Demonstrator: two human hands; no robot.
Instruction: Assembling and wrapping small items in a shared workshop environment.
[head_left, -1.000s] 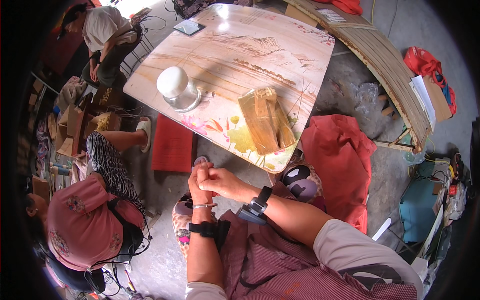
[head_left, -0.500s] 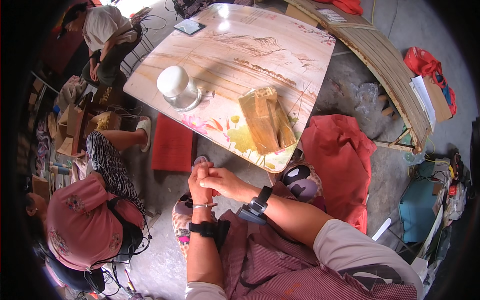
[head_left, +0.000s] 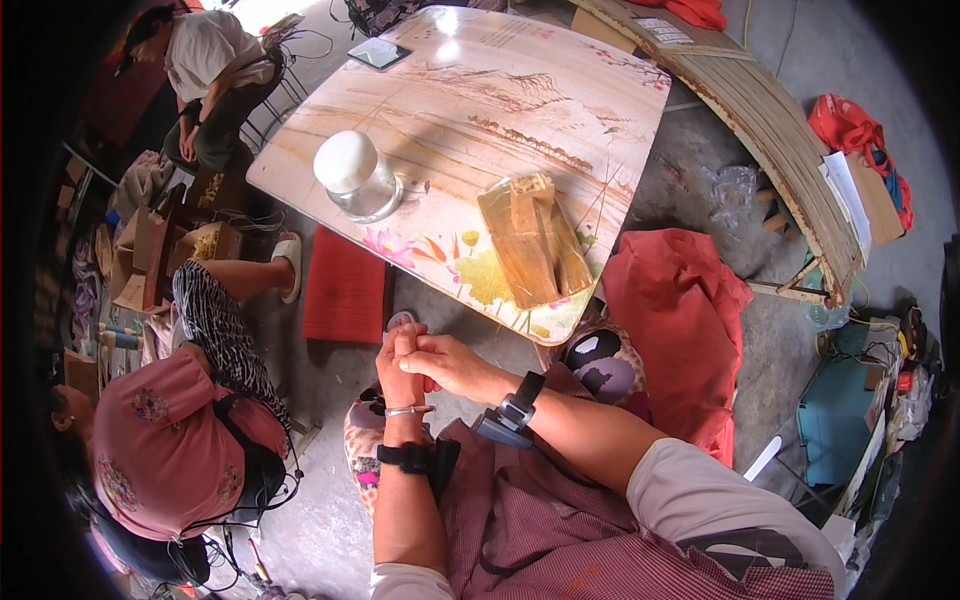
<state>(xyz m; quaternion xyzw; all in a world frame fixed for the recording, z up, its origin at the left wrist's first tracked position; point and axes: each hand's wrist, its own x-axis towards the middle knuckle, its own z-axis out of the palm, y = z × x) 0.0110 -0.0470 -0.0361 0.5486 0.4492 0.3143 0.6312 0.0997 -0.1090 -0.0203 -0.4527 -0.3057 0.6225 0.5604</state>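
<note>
In my lap, just off the near edge of the table (head_left: 400,240), my hands are clasped together. The fingers of my right hand (head_left: 450,366) close over my left hand (head_left: 397,372), whose own fingers are folded and partly hidden. A bangle and a black strap circle the left wrist; a black band with a small device is on the right. Nearest to the hands on the tabletop lies a flat packet wrapped in shiny brown tape (head_left: 530,245). A clear jar with a round white lid (head_left: 347,163) stands to its left.
A phone (head_left: 379,54) lies at the table's far left. One person (head_left: 180,440) sits close on my left, another (head_left: 215,70) farther back. A red box (head_left: 345,285) and a red cloth sack (head_left: 675,320) flank the table. A slatted wooden bench (head_left: 760,110) curves along the right.
</note>
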